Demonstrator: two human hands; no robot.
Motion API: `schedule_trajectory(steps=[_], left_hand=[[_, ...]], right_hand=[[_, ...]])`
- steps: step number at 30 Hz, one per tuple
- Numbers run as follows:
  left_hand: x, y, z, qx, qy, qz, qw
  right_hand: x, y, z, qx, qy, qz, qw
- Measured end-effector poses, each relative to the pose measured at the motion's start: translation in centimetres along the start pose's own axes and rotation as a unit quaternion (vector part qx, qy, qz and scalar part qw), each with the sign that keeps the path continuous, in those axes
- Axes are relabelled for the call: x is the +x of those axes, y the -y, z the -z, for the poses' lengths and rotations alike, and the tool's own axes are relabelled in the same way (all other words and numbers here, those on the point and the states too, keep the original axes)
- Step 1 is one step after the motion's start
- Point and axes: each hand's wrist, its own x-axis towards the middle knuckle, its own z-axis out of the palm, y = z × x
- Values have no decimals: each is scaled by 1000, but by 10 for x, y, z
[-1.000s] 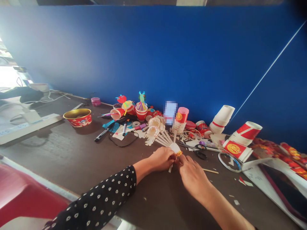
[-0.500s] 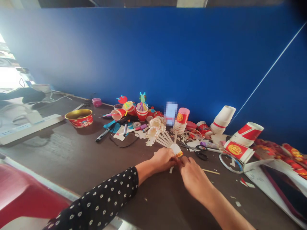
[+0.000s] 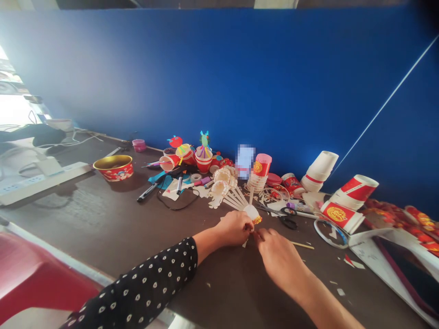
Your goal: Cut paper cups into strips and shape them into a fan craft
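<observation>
A paper cup cut into white strips (image 3: 252, 212) lies spread out like a fan on the table, with a red and yellow edge near my fingers. My left hand (image 3: 236, 228) is closed at its near side, fingers curled and pinching the cup's edge. Just to the right, my right hand (image 3: 276, 249) has thumb and fingers pressed together close to the left fingertips. Whatever is in that pinch is too small to tell. Black-handled scissors (image 3: 288, 221) rest beyond the right hand, and a thin wooden stick (image 3: 302, 245) lies beside it.
Stacked paper cups (image 3: 319, 171) lean along the blue wall (image 3: 219, 82). Cup figures (image 3: 203, 157), a marker (image 3: 147, 193) and tape rolls clutter the back. At left stand a red and gold bowl (image 3: 114, 169) and a power strip (image 3: 44, 183). A tablet (image 3: 408, 269) lies right.
My two hands have drawn very slightly apart at the fingertips, the left wrist turning a little. The cut cup stays in the same place.
</observation>
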Motion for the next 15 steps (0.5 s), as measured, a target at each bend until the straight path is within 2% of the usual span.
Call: schedule_trajectory(steps=[7,15], left_hand=[[-1,3,-3,-49,-49,14,997],[0,6,-4,-49,-58,17,997]], right_hand=[[2,-2,-3,-15,-8,-7,1000],[3,-4,1,8,-2,-15,1000]])
